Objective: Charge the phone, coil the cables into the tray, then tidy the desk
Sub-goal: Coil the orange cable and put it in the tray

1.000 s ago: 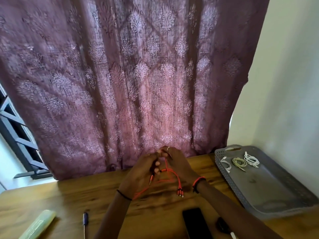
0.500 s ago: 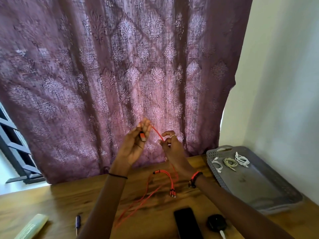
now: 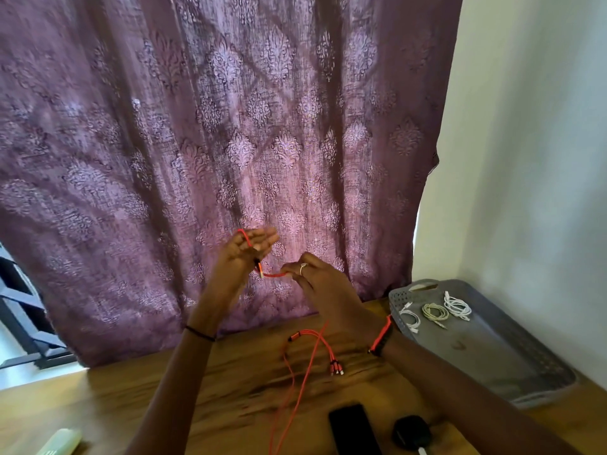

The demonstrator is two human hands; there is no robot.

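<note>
My left hand (image 3: 244, 254) is raised in front of the curtain with its fingers stretched out. A red charging cable (image 3: 297, 399) loops over those fingers, and its plug end is pinned at the palm. My right hand (image 3: 320, 279) pinches the same cable just right of the plug. The rest of the cable hangs down to the desk, where its multi-head ends lie. A black phone (image 3: 353, 428) and a black charger (image 3: 412, 433) sit at the front edge. The grey tray (image 3: 512, 362) at the right holds three coiled pale cables (image 3: 435, 311).
The wooden desk (image 3: 131, 389) stands against a purple patterned curtain (image 3: 230, 126), with a pale wall at the right. A pale green object (image 3: 62, 441) lies at the front left corner. A window grille shows at the far left.
Both hands rose from the desk. My left hand went from pinching the plug to spreading its fingers, with the cable now looped over them. The view shifted slightly left.
</note>
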